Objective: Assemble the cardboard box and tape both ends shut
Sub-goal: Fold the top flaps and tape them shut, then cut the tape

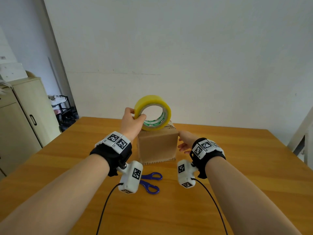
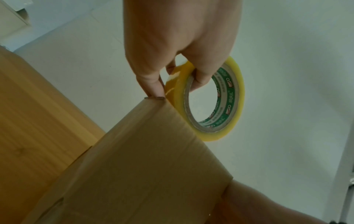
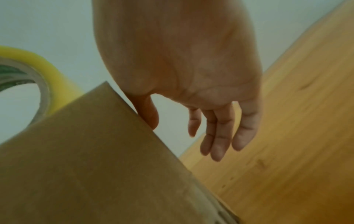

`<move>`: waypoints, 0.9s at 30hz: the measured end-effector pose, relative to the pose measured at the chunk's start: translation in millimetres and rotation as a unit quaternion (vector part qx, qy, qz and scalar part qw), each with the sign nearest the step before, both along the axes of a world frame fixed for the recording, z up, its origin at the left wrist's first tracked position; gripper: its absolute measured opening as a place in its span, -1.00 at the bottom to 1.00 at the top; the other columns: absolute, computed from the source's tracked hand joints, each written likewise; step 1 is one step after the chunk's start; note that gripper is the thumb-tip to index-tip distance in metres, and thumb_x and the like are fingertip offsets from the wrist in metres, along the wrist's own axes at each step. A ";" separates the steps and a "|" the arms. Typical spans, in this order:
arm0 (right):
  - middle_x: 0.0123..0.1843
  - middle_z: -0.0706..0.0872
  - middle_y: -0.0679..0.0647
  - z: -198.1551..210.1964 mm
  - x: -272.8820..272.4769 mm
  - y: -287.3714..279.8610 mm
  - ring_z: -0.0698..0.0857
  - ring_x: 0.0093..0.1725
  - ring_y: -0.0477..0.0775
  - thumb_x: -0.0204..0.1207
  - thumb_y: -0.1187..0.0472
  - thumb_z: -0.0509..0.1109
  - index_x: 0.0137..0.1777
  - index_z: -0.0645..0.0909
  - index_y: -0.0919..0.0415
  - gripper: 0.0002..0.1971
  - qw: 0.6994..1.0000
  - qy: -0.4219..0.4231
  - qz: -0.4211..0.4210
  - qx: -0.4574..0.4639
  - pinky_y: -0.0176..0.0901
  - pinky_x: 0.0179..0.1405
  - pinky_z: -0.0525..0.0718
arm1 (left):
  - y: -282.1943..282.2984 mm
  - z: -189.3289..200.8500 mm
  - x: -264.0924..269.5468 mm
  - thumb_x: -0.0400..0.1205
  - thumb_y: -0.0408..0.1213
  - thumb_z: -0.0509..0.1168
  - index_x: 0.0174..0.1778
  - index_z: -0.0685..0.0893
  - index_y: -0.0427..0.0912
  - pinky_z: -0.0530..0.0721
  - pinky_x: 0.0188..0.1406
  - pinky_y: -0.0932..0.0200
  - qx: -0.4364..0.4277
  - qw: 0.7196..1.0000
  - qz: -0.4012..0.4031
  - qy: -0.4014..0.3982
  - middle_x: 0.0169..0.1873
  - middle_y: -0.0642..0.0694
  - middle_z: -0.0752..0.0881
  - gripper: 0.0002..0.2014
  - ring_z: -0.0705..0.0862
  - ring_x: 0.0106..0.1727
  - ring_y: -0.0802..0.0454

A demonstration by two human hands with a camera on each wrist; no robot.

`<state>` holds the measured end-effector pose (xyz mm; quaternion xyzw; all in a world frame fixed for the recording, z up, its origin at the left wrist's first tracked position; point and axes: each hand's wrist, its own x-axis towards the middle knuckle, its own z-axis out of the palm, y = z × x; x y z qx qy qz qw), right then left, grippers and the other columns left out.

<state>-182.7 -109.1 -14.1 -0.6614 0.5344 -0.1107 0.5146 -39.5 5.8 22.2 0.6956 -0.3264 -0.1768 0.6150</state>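
Note:
A brown cardboard box (image 1: 157, 146) stands upright on the wooden table (image 1: 237, 167), its top closed. My left hand (image 1: 131, 121) grips a yellow tape roll (image 1: 153, 112) on edge over the box top, thumb through the core. In the left wrist view the tape roll (image 2: 212, 103) sits at the top edge of the box (image 2: 143, 166), held by the left hand (image 2: 182, 72). My right hand (image 1: 184, 141) is at the box's right side; in the right wrist view its thumb touches the box (image 3: 86, 159) edge while the fingers (image 3: 220, 133) hang straight. The tape roll (image 3: 47, 78) shows behind.
Blue-handled scissors (image 1: 151, 182) lie on the table in front of the box, between my wrists. A beige cabinet (image 1: 22, 119) and a dark rack (image 1: 64, 109) stand off the table's left. A white wall is behind; a white frame (image 1: 303, 138) stands at the right.

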 end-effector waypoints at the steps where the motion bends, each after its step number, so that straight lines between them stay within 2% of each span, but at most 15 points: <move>1: 0.19 0.60 0.24 -3.8 0.0 -2.0 0.61 -0.10 0.13 0.68 0.13 0.11 0.29 0.45 0.28 -0.70 1.000 -0.016 -0.005 -0.014 -0.17 -0.25 0.62 | -0.4 0.0 -0.2 0.57 -0.24 0.27 0.11 0.42 -0.15 0.69 0.12 -0.27 0.000 1.000 -0.004 -0.001 0.08 -0.33 0.65 -0.76 0.69 0.10 -0.24; 2: 0.28 0.61 0.26 -8.0 1.2 -6.1 0.61 0.03 0.15 0.68 0.20 0.11 0.34 0.46 0.34 -0.67 0.998 -0.043 -0.014 -0.035 -0.06 -0.03 0.65 | -1.0 0.0 -0.4 0.57 -0.25 0.27 0.10 0.41 -0.15 0.69 0.12 -0.27 0.001 1.000 -0.008 -0.001 0.08 -0.33 0.65 -0.76 0.69 0.10 -0.24; 4: 0.39 0.56 0.22 -8.4 2.0 -10.9 0.56 0.29 0.17 0.68 0.24 0.07 0.46 0.41 0.29 -0.62 0.989 -0.128 -0.027 -0.071 0.12 0.28 0.58 | -2.3 1.2 -0.7 0.58 -0.25 0.28 0.11 0.40 -0.15 0.71 0.10 -0.24 0.000 1.000 -0.013 -0.005 0.02 -0.30 0.65 -0.76 0.70 0.06 -0.23; 6: 0.55 0.41 0.12 -0.5 0.2 -11.6 0.41 0.50 0.14 0.67 0.25 0.06 0.56 0.28 0.18 -0.55 0.975 -0.208 0.003 -0.077 0.10 0.44 0.45 | -4.0 2.1 0.5 0.59 -0.25 0.29 0.11 0.39 -0.15 0.74 0.06 -0.16 -0.002 1.000 -0.014 -0.010 -0.10 -0.18 0.61 -0.75 0.67 -0.05 -0.13; 8: 0.65 0.24 0.04 8.2 -1.5 -11.8 0.23 0.61 0.10 0.57 0.23 0.18 0.63 0.16 0.11 -0.39 0.966 -0.230 0.080 -0.084 0.07 0.55 0.29 | -5.2 3.0 2.6 0.60 -0.21 0.30 0.10 0.39 -0.15 0.75 0.01 -0.08 -0.002 1.000 -0.015 -0.013 -0.20 -0.07 0.57 -0.74 0.64 -0.15 0.00; 10: 0.66 0.20 0.02 13.2 0.0 -12.4 0.18 0.63 0.09 0.37 0.06 0.40 0.65 0.08 -0.01 -0.14 0.963 -0.184 0.169 -0.098 0.12 0.60 0.19 | -5.4 3.6 4.7 0.60 -0.17 0.31 0.10 0.40 -0.15 0.75 0.00 -0.05 0.001 1.000 -0.018 -0.013 -0.21 -0.07 0.56 -0.73 0.64 -0.15 0.02; 13: 0.61 0.24 -0.03 15.6 7.3 -10.9 0.23 0.60 0.09 0.18 -0.17 0.61 0.63 0.03 -0.14 0.08 0.936 -0.042 0.283 -0.206 0.21 0.57 0.28 | -4.3 4.2 5.9 0.59 -0.14 0.32 0.11 0.41 -0.15 0.76 0.01 -0.07 0.015 0.999 -0.029 -0.013 -0.15 -0.11 0.60 -0.71 0.66 -0.05 -0.06; 15: 0.65 0.08 -0.06 13.8 11.8 -13.0 0.08 0.66 0.11 0.06 -0.25 0.64 0.63 -0.03 -0.14 0.21 0.906 0.046 0.304 -0.292 0.30 0.58 0.24 | -2.2 5.3 5.4 0.60 -0.14 0.31 0.12 0.44 -0.19 0.75 0.04 -0.12 0.021 0.999 -0.035 -0.020 -0.12 -0.14 0.61 -0.71 0.66 -0.03 -0.08; 17: 0.68 -0.02 -0.09 11.8 15.8 -17.0 -0.01 0.68 0.11 -0.05 -0.27 0.67 0.64 -0.07 -0.13 0.31 0.891 0.079 0.311 -0.322 0.32 0.59 0.20 | 0.1 6.6 5.4 0.61 -0.13 0.29 0.15 0.49 -0.26 0.74 0.07 -0.17 0.025 0.999 -0.038 -0.030 -0.02 -0.23 0.65 -0.69 0.68 0.02 -0.14; 19: 0.66 0.03 -0.10 11.1 17.7 -17.1 0.06 0.66 0.09 -0.06 -0.20 0.71 0.63 -0.03 -0.13 0.31 0.886 0.089 0.321 -0.323 0.28 0.58 0.25 | 1.5 6.4 6.4 0.61 -0.13 0.28 0.13 0.53 -0.28 0.72 0.09 -0.23 0.033 0.998 -0.036 -0.050 0.07 -0.33 0.66 -0.69 0.68 0.10 -0.23; 22: 0.59 0.20 -0.02 9.3 17.8 -13.7 0.29 0.57 0.13 0.05 -0.06 0.72 0.62 0.06 -0.04 0.19 0.880 0.111 0.314 -0.340 0.19 0.51 0.39 | 0.2 3.1 7.8 0.59 -0.19 0.29 0.08 0.53 -0.26 0.69 0.09 -0.27 0.044 0.994 -0.038 -0.097 0.00 -0.33 0.68 -0.76 0.69 0.08 -0.27; 25: 0.59 0.22 0.06 9.0 18.0 -13.6 0.30 0.56 0.17 0.13 -0.04 0.69 0.63 0.08 0.07 0.14 0.868 0.136 0.313 -0.362 0.16 0.52 0.37 | -2.0 3.2 7.2 0.61 -0.26 0.24 0.15 0.51 -0.31 0.69 0.05 -0.23 0.057 0.988 -0.025 -0.141 0.00 -0.32 0.67 -0.75 0.67 0.05 -0.28; 27: 0.62 0.17 0.08 11.4 17.7 -12.9 0.25 0.59 0.18 0.16 -0.04 0.68 0.64 0.04 0.11 0.14 0.861 0.152 0.319 -0.365 0.16 0.54 0.34 | -4.1 5.0 7.7 0.65 -0.28 0.19 0.18 0.48 -0.36 0.66 -0.05 -0.11 0.056 0.985 -0.016 -0.165 0.03 -0.34 0.67 -0.74 0.66 0.05 -0.28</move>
